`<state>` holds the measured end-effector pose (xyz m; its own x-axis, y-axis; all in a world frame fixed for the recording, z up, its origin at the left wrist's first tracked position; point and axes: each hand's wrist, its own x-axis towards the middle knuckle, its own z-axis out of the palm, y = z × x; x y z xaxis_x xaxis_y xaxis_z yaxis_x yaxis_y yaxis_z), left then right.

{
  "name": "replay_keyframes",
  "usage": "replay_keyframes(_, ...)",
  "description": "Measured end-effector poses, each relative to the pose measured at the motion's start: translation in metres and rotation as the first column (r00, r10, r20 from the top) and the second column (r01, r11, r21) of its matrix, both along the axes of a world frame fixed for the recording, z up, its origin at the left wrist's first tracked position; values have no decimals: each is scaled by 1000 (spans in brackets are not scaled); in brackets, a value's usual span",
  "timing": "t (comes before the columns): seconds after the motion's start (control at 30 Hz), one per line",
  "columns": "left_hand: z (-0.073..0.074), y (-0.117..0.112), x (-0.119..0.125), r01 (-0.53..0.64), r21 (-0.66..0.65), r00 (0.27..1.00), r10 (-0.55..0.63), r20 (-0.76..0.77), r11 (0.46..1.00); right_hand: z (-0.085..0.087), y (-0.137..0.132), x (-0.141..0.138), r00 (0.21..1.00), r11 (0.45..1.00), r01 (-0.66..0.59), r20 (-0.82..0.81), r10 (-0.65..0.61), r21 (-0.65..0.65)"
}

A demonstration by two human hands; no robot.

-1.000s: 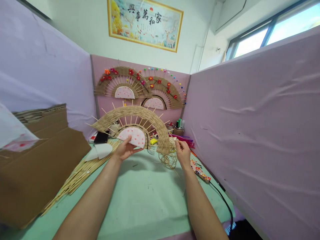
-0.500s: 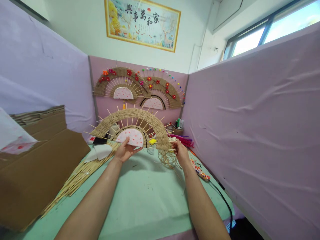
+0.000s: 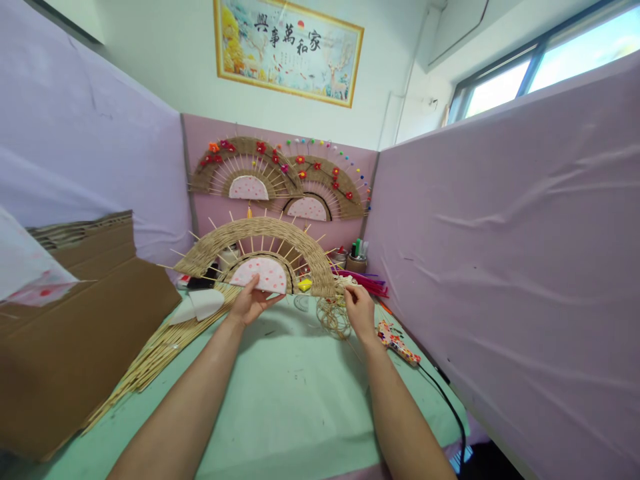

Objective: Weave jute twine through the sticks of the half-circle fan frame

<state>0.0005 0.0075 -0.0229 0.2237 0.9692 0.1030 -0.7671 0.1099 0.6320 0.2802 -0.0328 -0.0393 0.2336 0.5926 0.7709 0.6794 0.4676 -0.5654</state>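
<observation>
A half-round woven fan [image 3: 263, 230] is held up above the table, its thin wooden spokes sticking out past the woven band. My left hand [image 3: 250, 303] grips it at the bottom, thumb over the white half-circle with pink dots [image 3: 267, 275] and fingers behind. Close to the fan's right end, my right hand [image 3: 360, 310] is closed in a pinch on what looks like a strand of tan cord; the fingertips are partly hidden. Loose loops of that cord [image 3: 333, 319] hang between the fan and my right hand.
Two finished-looking fans with red flowers [image 3: 250, 148] hang on the pink back panel. Left are cardboard [image 3: 95, 320], a bundle of thin sticks [image 3: 155, 350] and white paper pieces [image 3: 207, 303]. A patterned glue gun [image 3: 400, 347] with black cable lies right, before purple strips [image 3: 367, 283] and a pen holder [image 3: 356, 263].
The fan has tilted and shifted slightly left. My right hand has drawn a little away from its right end and its fingers have curled in more. My left hand keeps its grip.
</observation>
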Motion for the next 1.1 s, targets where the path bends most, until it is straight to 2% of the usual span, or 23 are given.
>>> replay_keyframes(0.27, 2, -2, 0, -31, 1, 999, 31, 30, 1000, 4, -8, -11, 998, 999, -49, -24, 49, 10)
replay_keyframes(0.43, 4, -3, 1, -41, -4, 999, 41, 32, 999, 4, -10, -17, 986, 987, -146, -89, 141, -63)
replay_keyframes(0.73, 4, -1, -1, -39, -5, 997, 40, 66, 999, 7, -10, -18, 956, 966, -231, -213, 203, -117)
replay_keyframes(1.0, 6, -3, -2, -18, -8, 998, 19, 68, 1000, 1, -2, -16, 897, 908, -377, -317, 308, -184)
replay_keyframes(1.1, 5, -1, -3, -11, -13, 998, 12, 55, 1000, 1, -1, -16, 884, 900, -396, -340, 320, -183)
